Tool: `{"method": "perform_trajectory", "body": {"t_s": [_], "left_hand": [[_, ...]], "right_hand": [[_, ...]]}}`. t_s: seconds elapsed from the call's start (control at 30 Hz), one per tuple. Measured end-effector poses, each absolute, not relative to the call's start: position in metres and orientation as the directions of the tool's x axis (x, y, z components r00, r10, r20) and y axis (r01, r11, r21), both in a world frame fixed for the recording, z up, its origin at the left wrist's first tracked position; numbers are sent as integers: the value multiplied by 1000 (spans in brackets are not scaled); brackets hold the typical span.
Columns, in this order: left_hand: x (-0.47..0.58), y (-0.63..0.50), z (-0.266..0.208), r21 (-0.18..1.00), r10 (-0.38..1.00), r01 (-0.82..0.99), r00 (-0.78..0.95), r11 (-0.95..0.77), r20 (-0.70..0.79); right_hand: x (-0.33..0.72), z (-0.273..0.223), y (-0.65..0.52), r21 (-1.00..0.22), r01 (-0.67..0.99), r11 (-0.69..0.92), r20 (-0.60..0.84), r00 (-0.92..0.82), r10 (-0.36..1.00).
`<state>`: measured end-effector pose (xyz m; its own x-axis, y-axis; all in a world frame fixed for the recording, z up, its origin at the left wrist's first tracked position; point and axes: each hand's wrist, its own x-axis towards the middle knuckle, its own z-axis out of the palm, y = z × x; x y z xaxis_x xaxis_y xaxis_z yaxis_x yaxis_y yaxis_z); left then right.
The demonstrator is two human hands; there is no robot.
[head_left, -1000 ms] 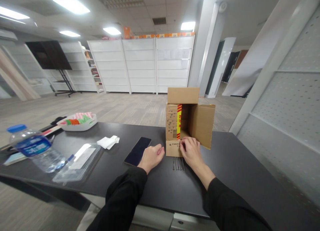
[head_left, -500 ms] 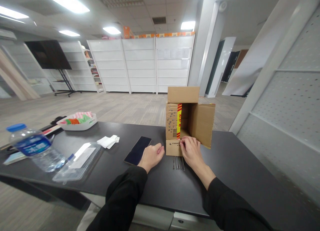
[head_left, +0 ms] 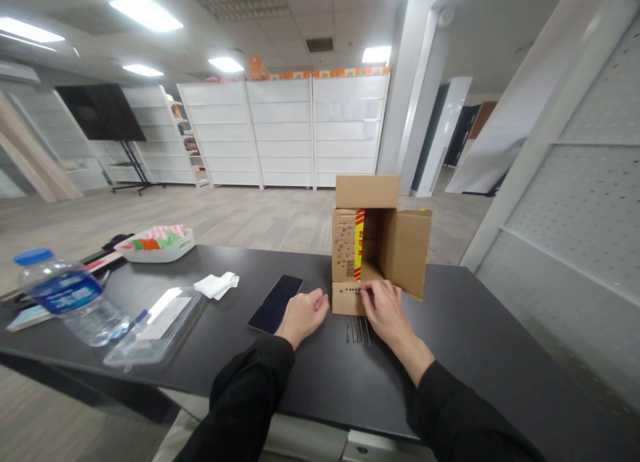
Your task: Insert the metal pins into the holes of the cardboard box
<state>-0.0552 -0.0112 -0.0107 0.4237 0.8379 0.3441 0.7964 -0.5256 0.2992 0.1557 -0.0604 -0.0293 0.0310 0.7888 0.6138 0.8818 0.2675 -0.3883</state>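
An open cardboard box (head_left: 345, 239) stands on the black table, its flaps spread and a yellow and red tape strip down its front. Its lower front flap (head_left: 345, 305) has a row of dark holes. At that flap's upper right, my right hand (head_left: 385, 309) has its fingers pinched together; whatever is between them is hidden. Several thin metal rods (head_left: 357, 330) lie below the flap, beside my right wrist. My left hand (head_left: 304, 315) rests in a closed fist left of the box, its inside hidden. Just beyond it lies a black phone (head_left: 276, 303).
Left of the phone are folded white tissues (head_left: 217, 285) and a clear plastic case (head_left: 155, 329). A water bottle (head_left: 70, 295) leans at the far left. Behind it sits a white tray (head_left: 163, 254) with colourful items. A perforated panel (head_left: 575, 249) rises at the right.
The view has tilted very slightly, so everything sits a little lower. Both hands keep nearly the same places and closed shapes.
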Motion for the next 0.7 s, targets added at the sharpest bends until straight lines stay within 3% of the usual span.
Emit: {"method": "perform_trajectory", "body": {"t_s": [0.7], "left_hand": [[-54, -12, -9, 291, 851, 811, 419, -507, 316]], "right_hand": [[156, -28, -61, -391, 869, 302, 634, 16, 773]]}}
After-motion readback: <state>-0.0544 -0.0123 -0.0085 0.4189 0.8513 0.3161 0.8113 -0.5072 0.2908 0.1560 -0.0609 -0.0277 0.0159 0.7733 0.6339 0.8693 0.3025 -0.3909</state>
